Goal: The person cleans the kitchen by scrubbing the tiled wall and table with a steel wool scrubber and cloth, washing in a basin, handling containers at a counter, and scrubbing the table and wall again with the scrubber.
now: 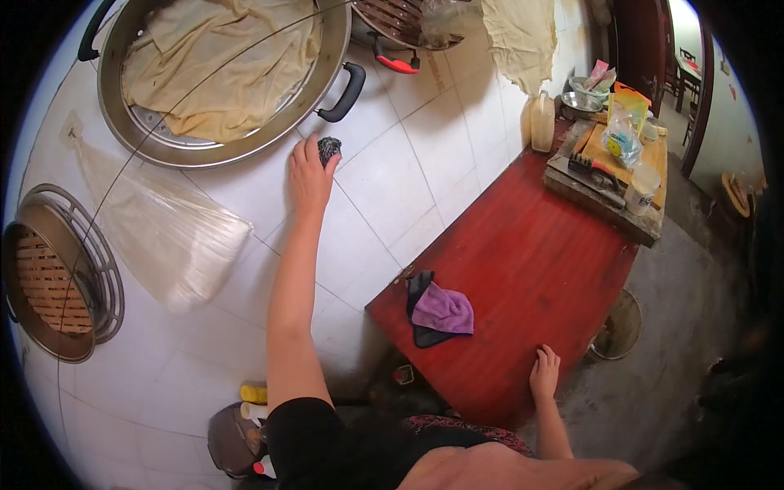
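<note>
My left hand [309, 175] is raised against the white tiled wall [382, 175], its fingers closed round a dark, mesh-like scouring pad [329, 150]. Just above it hangs a large steamer pan [245, 155] with black handles and a cream cloth [224, 65] inside. My right hand [545, 374] lies on the edge of the red table [523, 269], fingers extended and holding nothing. To its left on the table, a purple cloth [443, 310] lies over a black one [422, 333].
A plastic bag [175, 237] and a slatted steamer [53, 282] hang on the wall at left. At the table's far end, a cutting board [608, 151] holds bags and containers. A bucket [618, 327] stands on the floor beside the table. Bottles [254, 394] are at lower left.
</note>
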Tool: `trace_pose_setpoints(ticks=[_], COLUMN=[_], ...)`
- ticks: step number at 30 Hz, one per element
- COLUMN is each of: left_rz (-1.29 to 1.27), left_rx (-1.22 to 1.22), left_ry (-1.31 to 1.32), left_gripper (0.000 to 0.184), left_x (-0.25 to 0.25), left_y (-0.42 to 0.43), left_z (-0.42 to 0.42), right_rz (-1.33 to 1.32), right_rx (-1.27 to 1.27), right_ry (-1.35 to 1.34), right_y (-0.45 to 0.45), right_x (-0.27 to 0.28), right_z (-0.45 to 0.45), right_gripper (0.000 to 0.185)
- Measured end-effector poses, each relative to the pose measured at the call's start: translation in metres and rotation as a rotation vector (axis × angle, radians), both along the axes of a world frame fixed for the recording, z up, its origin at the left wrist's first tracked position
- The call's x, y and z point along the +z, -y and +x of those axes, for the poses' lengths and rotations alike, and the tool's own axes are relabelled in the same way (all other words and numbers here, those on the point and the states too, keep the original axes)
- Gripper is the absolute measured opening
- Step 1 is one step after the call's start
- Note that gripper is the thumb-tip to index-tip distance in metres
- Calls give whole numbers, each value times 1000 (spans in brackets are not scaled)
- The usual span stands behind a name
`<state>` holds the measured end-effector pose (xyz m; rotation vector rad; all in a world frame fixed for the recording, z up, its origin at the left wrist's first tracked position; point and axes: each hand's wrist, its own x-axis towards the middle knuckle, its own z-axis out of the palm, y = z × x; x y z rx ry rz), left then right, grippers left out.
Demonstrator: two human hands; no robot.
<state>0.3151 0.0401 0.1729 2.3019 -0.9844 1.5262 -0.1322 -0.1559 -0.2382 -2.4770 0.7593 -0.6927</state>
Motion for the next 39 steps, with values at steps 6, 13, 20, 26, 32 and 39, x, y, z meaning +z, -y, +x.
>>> trace_pose_setpoints(ticks=[6,13,20,26,32,39], left_rz=[490,141,-965,-955,-941,-1226], left_rx=[94,-98,-1050,-1181,-1145,-758], left_ry=[294,-129,-1785,-1977,-1996,-2540], left_gripper=[36,36,37,39,37,39], left_x=[-14,-33,-42,-50,-75,-252], left_y=[-4,3,41,41,29,-16], left_z=[26,7,-41,-59,-87,-205], right_rz=[7,-28,-16,-4,24,-1], right_rx=[-46,-42,-35,-42,-42,-14], right_ry=[-42,-18,1,-15,-20,-41], right_y=[-6,-3,-4,-3,-4,-1], right_x=[6,1,7,5,10,-2], right_z=[1,3,2,0,0,1], right_gripper=[28,31,32,32,32,30])
